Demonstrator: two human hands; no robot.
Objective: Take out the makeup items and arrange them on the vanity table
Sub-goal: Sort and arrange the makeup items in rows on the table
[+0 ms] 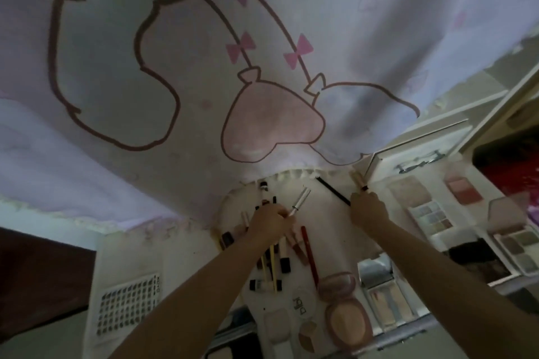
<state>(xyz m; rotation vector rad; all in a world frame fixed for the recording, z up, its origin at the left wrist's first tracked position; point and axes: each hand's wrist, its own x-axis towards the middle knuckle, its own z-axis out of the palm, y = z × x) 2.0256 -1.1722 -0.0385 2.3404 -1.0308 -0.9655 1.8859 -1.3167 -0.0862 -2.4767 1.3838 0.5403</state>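
Note:
My left hand (269, 223) grips a thin white pencil (300, 201) that points up and to the right, above a cluster of lipsticks and pencils (271, 259) on the white vanity table (326, 221). A long red pencil (309, 256) lies beside that cluster. My right hand (369, 210) holds a beige tube (358, 179) by its lower end, and a black pencil (332, 190) runs to the same fist. Open eyeshadow palettes (430, 214) and a blush palette (463, 191) lie to the right. Round pink compacts (347, 319) sit near me.
A large curtain (204, 67) printed with pink hearts and bows hangs over the back of the table. A sticker sheet (128, 304) lies at the left. A mirrored palette (385, 294) and a white jar (302, 303) sit at the front. A drawer (420, 160) stands open at the right.

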